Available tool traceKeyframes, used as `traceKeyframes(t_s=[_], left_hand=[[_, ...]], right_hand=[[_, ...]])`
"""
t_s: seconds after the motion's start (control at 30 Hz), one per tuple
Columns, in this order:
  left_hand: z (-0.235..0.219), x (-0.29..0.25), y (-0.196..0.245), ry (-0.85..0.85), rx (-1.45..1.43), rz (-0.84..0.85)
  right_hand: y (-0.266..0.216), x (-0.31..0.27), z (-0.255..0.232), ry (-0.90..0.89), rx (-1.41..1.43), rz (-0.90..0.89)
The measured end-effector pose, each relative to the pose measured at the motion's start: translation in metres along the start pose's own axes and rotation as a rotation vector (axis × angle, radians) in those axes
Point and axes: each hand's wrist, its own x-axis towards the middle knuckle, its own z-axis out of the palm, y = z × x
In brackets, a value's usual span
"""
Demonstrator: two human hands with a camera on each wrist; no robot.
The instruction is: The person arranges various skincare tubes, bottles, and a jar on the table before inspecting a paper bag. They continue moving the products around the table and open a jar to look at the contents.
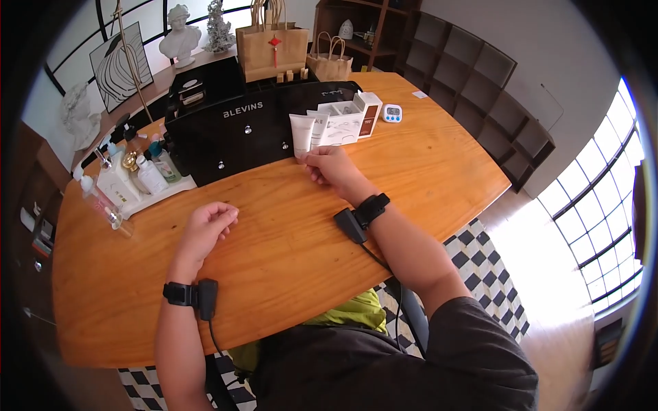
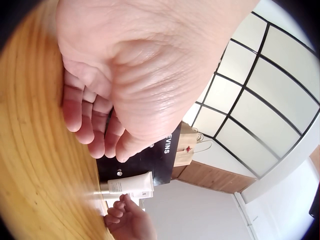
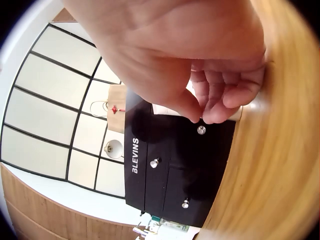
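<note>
My left hand is held over the left part of the wooden table, fingers loosely curled and nothing in them. On the right, my right hand has its bent fingers right at the foot of a white squeeze tube, which stands upright on its cap. In the right wrist view, its thumb and index fingertips come together with nothing visible between them, and the hand covers most of the tube. A second white tube stands close behind the first, its lower end hidden by the hand.
A black BLEVINS drawer box stands along the back. Right of the tubes are a white box, a brown-and-white carton and a small digital timer. A white tray carries several bottles at left. Paper bags stand behind.
</note>
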Motion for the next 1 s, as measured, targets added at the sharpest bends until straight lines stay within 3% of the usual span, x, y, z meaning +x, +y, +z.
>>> traceKeyframes(t_s=[0.03, 0.1, 0.3, 0.67, 0.83, 1.0], left_hand=[[0.0, -0.001, 0.001, 0.003, -0.011, -0.012], [0.0, -0.001, 0.002, 0.004, -0.003, -0.013], [0.002, -0.001, 0.001, 0.0, 0.017, -0.006], [0.002, 0.0, -0.001, 0.005, 0.003, -0.011], [0.002, 0.0, 0.0, 0.007, 0.006, -0.001], [0.002, 0.0, 0.001, 0.003, -0.001, -0.001]], right_hand=[[-0.002, 0.002, -0.004, -0.001, 0.01, -0.001], [-0.002, 0.005, -0.013, 0.064, -0.255, -0.123], [0.012, 0.027, -0.045, 0.189, -0.481, -0.223], [0.014, 0.028, -0.039, 0.184, -0.6, -0.18], [0.012, 0.023, -0.032, 0.111, -0.592, -0.119], [0.006, 0.013, -0.026, 0.058, -0.582, -0.165]])
